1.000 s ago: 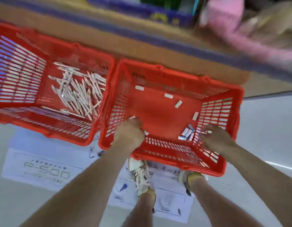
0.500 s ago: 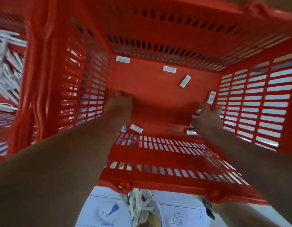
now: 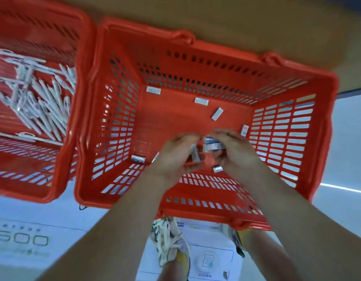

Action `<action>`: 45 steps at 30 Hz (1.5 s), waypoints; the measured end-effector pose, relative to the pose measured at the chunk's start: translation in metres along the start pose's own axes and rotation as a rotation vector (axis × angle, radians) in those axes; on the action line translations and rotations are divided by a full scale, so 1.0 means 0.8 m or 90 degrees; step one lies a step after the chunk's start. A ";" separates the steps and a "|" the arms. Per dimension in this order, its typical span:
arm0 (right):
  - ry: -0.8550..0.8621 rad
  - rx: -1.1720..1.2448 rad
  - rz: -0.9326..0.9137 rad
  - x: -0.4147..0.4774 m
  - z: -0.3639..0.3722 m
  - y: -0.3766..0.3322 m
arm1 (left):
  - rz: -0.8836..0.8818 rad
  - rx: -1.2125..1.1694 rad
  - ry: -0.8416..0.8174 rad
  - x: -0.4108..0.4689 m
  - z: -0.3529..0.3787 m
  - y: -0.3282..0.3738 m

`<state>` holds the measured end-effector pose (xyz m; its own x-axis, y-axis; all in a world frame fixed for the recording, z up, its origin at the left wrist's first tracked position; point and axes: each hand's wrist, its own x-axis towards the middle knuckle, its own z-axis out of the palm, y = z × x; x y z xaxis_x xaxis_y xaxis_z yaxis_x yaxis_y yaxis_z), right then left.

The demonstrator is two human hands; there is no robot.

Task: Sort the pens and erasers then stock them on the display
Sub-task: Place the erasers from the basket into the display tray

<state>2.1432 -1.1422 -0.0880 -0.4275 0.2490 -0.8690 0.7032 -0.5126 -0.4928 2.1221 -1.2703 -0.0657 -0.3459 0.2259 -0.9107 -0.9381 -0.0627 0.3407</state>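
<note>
**Hands met mid-basket, erasers gathered**

In the red slotted plastic basket point(image 3: 206, 213), the left hand point(image 3: 175, 157) and right hand point(image 3: 235, 154), half a second earlier apart by its side walls, had met mid-floor. Each grip curled round small white sleeved erasers point(image 3: 211, 144). Loose erasers point(image 3: 217, 114) lay toward its far wall and white pens point(image 3: 39, 98) in the second red basket point(image 3: 43, 196) left of it. Sorting looked done; stocking remained.

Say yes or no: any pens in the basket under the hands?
No: that basket holds only erasers; the pens lie in the left basket.
</note>
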 end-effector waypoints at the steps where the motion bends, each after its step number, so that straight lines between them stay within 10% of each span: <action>1: -0.029 0.003 -0.022 -0.024 0.007 -0.013 | 0.015 -0.034 -0.009 -0.023 0.009 0.003; 13: -0.129 0.143 0.027 -0.300 0.074 -0.181 | 0.394 0.026 0.113 -0.302 0.077 0.130; 30: -0.276 0.312 0.026 -0.544 0.012 -0.383 | 0.528 -0.037 0.039 -0.567 0.222 0.231; 45: -0.290 -0.031 -0.277 -0.585 -0.080 -0.533 | 0.603 0.225 0.001 -0.604 0.345 0.309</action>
<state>2.0799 -0.9872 0.5258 -0.8715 0.0463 -0.4881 0.4309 -0.4028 -0.8075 2.0623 -1.1264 0.5229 -0.9453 0.2312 -0.2302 -0.2183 0.0761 0.9729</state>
